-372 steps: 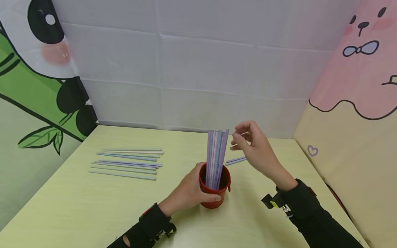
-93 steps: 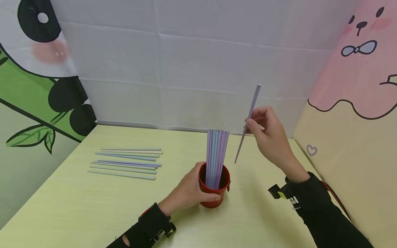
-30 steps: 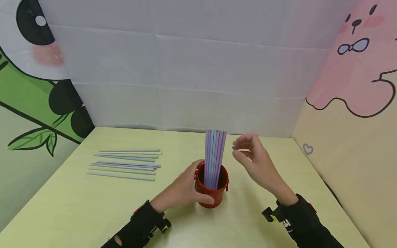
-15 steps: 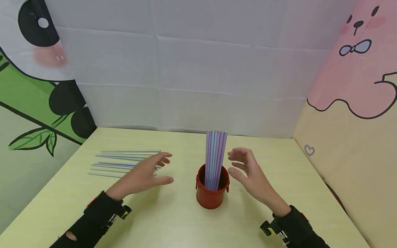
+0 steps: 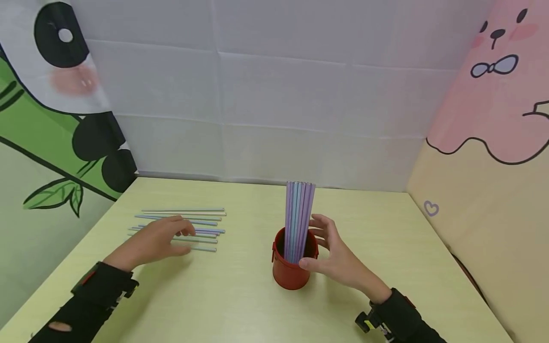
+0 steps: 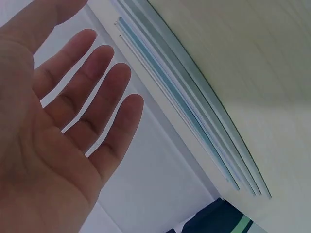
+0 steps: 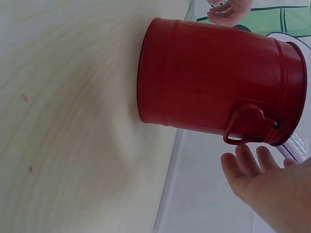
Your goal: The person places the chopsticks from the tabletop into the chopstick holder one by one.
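Note:
A red metal bucket (image 5: pixel 290 276) stands upright on the table, with a bunch of pastel purple and blue straws (image 5: pixel 298 219) upright in it. My right hand (image 5: pixel 336 257) is at the bucket's right side, fingers spread and thumb at the front of the rim. In the right wrist view its fingers (image 7: pixel 248 162) lie beside the bucket's small side handle (image 7: pixel 248 124); contact cannot be told. My left hand (image 5: pixel 154 243) hovers over a row of loose straws (image 5: pixel 184 210), partly hiding them. In the left wrist view it holds nothing, and the straws (image 6: pixel 194 104) lie beyond its loosely spread fingers.
The pale yellow table (image 5: pixel 240 309) meets a white cloth backdrop (image 5: pixel 274 95) behind. Cartoon-printed panels stand at the left (image 5: pixel 64 157) and right (image 5: pixel 472 190).
The straws that lay right of the bucket are gone from the table, one seen lifted by my right hand. My left hand let go of the bucket and moved left; my right hand moved to the bucket.

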### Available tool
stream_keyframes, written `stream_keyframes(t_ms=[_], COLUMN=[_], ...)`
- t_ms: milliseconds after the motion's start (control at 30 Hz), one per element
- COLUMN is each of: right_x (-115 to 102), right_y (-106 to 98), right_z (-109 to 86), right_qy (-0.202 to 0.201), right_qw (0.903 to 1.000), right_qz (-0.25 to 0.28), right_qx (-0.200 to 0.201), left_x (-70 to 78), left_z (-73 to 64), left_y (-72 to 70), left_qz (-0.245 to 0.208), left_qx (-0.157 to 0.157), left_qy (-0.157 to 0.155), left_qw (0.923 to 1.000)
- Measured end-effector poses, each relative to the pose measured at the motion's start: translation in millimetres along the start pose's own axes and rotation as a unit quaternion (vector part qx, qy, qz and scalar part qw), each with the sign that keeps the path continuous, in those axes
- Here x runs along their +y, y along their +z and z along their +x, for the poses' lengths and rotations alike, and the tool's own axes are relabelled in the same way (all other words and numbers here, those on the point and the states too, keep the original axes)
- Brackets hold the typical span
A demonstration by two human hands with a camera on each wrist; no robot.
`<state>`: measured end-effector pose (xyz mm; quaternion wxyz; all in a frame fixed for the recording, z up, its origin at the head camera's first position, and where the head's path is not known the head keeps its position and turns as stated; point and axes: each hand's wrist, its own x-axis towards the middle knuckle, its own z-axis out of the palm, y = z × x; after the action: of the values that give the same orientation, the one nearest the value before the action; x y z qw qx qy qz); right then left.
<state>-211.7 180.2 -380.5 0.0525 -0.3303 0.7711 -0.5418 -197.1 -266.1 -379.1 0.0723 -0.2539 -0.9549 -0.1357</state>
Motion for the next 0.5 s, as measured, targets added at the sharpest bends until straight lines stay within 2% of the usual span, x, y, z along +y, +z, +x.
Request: stream_keyframes(t_ms=[100,267,400,500], right_x=[3.3,7.2,8.6,4.9], right_y=[3.4,6.9,9.2,11.3], right_z=[1.3,3.0,3.9,5.3], right_qy=[0.005,0.024,0.039,0.037], right_qw=[1.0000,0.9994,0.9986,0.9975], right_qz=[0.002,0.024,0.035,0.054], right_qx=[-0.005,0.002,-0.006,-0.025], left_x=[-10.4,-21.5,-26.5,-29.6], left_z=[-6.1,-13.9,-15.5,-14.9], left_y=[3.1,6.8,9.1,12.0], left_qz=[0.019,0.019,0.014,0.013], left_qx=[-0.010,-0.012,-0.014,-0.021], left_qy=[-0.002,0.004,-0.002,-0.007], left_qw=[0.9998,0.9997,0.9998,0.9997])
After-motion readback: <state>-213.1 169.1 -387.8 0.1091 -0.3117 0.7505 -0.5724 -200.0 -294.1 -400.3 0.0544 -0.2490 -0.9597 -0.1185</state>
